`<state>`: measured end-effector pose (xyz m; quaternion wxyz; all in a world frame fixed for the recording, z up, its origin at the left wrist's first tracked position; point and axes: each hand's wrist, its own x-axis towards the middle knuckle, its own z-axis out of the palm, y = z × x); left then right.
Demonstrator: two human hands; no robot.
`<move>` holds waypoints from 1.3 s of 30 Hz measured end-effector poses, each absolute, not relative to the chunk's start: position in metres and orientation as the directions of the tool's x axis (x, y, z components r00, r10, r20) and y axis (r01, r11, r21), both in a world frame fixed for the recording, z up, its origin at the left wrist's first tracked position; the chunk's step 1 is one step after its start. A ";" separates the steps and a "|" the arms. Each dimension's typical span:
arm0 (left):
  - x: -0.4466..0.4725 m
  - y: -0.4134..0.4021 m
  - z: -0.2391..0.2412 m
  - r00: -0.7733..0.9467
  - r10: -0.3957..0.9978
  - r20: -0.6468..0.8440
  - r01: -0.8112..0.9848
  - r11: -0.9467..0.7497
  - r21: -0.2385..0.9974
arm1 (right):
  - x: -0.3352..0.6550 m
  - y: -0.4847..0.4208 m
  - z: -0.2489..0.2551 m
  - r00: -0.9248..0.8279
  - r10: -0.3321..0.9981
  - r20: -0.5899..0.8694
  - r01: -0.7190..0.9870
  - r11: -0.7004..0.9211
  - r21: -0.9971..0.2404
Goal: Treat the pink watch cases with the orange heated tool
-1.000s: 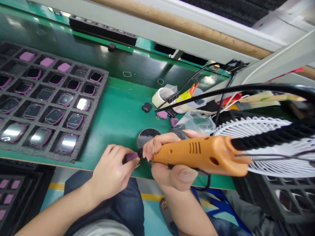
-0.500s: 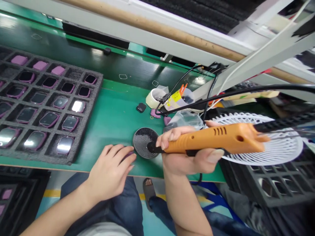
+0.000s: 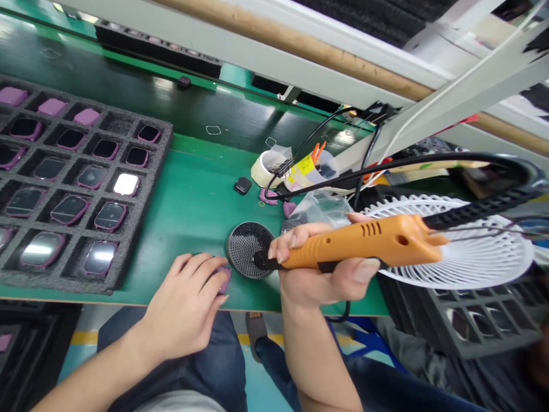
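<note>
Two bare hands are working near the front edge of a green bench mat [image 3: 193,212] – head view, looking down.

L hand [image 3: 184,303] is curled almost shut over a small purple watch case [image 3: 223,279], most of it hidden, only a sliver showing by the fingertips. R hand [image 3: 319,274] is wrapped firmly round an orange corded tool [image 3: 377,243], fingers on top, thumb underneath. Its black tip [image 3: 261,261] is pointing left, sitting right at a round black mesh disc [image 3: 249,250] – can't tell if touching.

L of the hands, a black foam tray [image 3: 143,212] is holding rows of purple-framed watch bodies [image 3: 68,209] w/ dark screens, plus pink pieces [image 3: 51,107] along its far row. Toward the mat's back edge, a tape roll [image 3: 263,170], a small black part [image 3: 242,185], two purple bits [image 3: 269,197] and a clear plastic bag [image 3: 319,209] are lying near each other, black cables [image 3: 326,177] crossing above. Past the mat's R end, a white fan guard [image 3: 463,240] is standing behind the tool, w/ a grey crate [image 3: 480,320] below it.
</note>
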<state>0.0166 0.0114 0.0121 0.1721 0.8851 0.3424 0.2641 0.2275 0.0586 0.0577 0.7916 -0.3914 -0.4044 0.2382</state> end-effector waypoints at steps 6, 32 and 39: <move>0.017 0.012 0.010 0.627 0.688 0.365 0.504 -0.716 0.483 | 0.227 0.057 0.059 0.581 0.686 0.437 -0.040 0.561 -0.827; 0.020 0.014 0.012 0.606 0.703 0.373 0.495 -0.700 0.515 | 0.202 0.039 0.084 0.319 0.849 0.420 -0.262 0.505 -0.822; 0.020 0.015 0.013 0.601 0.704 0.378 0.494 -0.699 0.517 | 0.204 0.038 0.081 0.283 0.868 0.409 -0.266 0.481 -0.836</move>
